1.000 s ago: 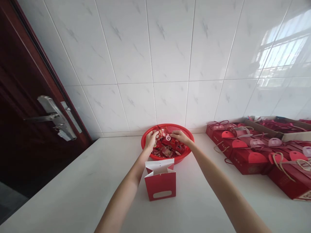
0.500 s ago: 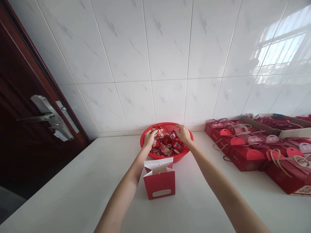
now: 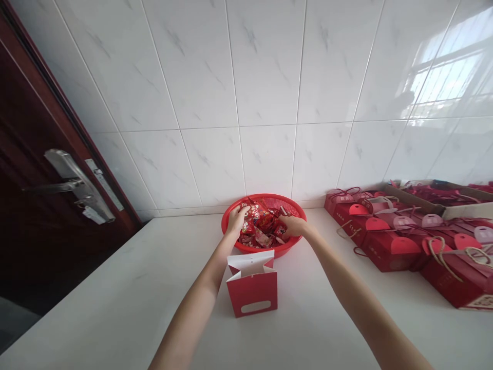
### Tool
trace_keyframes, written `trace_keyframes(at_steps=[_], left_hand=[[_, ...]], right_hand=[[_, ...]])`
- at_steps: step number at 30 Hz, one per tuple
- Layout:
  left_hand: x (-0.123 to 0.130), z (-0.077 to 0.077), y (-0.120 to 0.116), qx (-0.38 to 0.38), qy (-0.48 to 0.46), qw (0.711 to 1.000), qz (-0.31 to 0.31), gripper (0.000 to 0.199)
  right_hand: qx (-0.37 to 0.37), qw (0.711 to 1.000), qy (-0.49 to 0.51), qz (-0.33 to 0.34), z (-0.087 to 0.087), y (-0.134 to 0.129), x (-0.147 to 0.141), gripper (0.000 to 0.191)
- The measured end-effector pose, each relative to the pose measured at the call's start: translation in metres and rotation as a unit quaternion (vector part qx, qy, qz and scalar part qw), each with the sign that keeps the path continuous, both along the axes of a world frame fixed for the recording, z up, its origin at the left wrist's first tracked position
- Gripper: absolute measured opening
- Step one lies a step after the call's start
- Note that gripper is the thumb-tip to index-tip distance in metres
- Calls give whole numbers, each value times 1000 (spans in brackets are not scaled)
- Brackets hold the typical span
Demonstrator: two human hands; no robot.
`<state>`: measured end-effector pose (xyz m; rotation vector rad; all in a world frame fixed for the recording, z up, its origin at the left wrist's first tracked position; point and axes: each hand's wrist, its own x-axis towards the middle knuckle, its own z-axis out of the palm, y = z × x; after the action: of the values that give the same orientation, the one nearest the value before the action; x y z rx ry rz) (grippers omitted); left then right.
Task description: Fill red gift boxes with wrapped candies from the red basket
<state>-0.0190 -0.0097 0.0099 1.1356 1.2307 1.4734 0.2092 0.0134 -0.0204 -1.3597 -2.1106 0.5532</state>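
Observation:
A red plastic basket [image 3: 293,205] holds a heap of red wrapped sweets [image 3: 263,239]. At its left side my left hand [image 3: 236,220] is closed on a red snack packet [image 3: 254,209] with white lettering, lifted onto the top of the heap. My right hand [image 3: 293,225] reaches in over the right rim, fingers bent together and down among the wrappers; what they pinch is partly hidden. In front of the basket, between my forearms, stands a red paper gift box [image 3: 252,294], its top open and its white inside showing.
Several folded red gift boxes [image 3: 391,250] with rope handles stand in rows at the right. Behind them is a cardboard carton [image 3: 462,210] with red items inside. A tiled wall [image 3: 269,159] backs the white tabletop [image 3: 154,288]. A dark door [image 3: 34,216] is at the left.
My right hand has moved from the basket's back right rim forward and down onto the sweets. The left hand keeps the packet in nearly the same spot.

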Motion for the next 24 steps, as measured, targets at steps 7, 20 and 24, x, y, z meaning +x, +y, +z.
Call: trace_keyframes(at_steps=[7, 20, 24], left_hand=[[0, 1, 0, 1, 1, 1000, -11, 15], [-2, -5, 3, 30, 41, 997, -55, 28], [0, -3, -2, 40, 70, 992, -100, 32]], right_hand=[[-44, 997, 62, 18, 12, -14, -6, 42], [-25, 923, 384, 7, 13, -30, -47, 56], [21, 945, 326, -31, 8, -27, -50, 50]])
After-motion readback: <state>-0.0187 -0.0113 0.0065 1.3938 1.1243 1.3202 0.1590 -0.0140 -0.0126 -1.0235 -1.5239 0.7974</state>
